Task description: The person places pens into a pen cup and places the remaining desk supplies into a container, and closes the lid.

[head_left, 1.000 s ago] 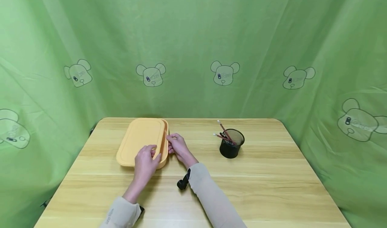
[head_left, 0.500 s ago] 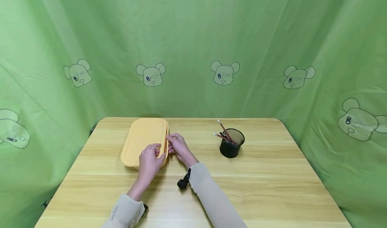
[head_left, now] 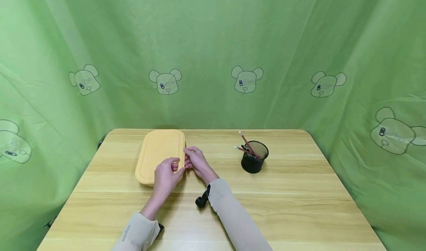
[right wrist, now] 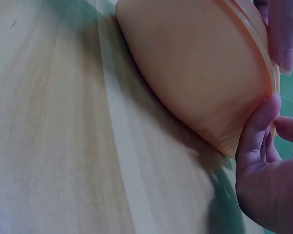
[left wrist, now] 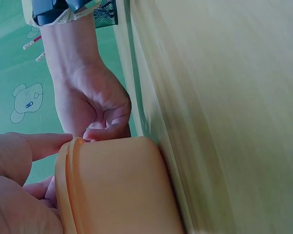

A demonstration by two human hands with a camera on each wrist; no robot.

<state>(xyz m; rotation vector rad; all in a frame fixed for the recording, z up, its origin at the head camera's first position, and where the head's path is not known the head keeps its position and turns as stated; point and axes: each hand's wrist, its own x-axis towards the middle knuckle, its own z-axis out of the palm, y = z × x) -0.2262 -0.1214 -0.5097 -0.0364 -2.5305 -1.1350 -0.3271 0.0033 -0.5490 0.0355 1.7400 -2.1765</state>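
Observation:
A pale orange lid [head_left: 159, 153] covers a rectangular plastic box [left wrist: 122, 185] of the same colour at the table's back left. Its edge lines up closely with the box rim. My left hand [head_left: 165, 175] holds the lid near the front right corner, thumb at the edge and fingers bent over the top. At the right side, my right hand [head_left: 198, 163] pinches the rim of the box. In the right wrist view, that hand's thumb [right wrist: 266, 112] lies against the box wall just under the rim. The inside of the box is hidden.
To the right stands a black mesh pen holder [head_left: 253, 163] with red pencils [head_left: 247, 143] leaning out of it. The wooden table [head_left: 283, 206] ends at a green curtain [head_left: 206, 40] printed with bear heads. Both wrists wear black camera mounts.
My left hand has moved right with the lid, and the gap along the box's right side has closed. My right hand has stayed at the rim.

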